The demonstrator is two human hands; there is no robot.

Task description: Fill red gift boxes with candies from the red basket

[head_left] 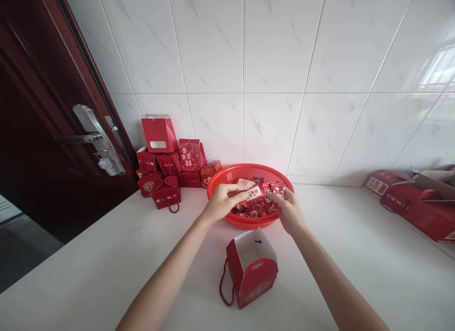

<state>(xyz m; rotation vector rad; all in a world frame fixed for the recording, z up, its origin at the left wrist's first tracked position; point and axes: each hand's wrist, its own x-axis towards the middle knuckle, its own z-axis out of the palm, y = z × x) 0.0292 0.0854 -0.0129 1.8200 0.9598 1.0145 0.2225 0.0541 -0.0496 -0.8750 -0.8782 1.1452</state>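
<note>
As packet [254, 193] slants between grips [223, 203] [289, 212], seemingly pinched

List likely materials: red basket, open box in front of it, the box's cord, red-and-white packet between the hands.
Basket: likely moulded plastic, semi-gloss; fine regular perforations and a smooth rim.
Open box: probably printed paperboard, satin; white inside, thin cut edges.
Cord: seems textile, matte; hangs in a limp loop, fibre unclear.
Packet: probably plastic film; bright smooth face, foil content can't be told.
</note>
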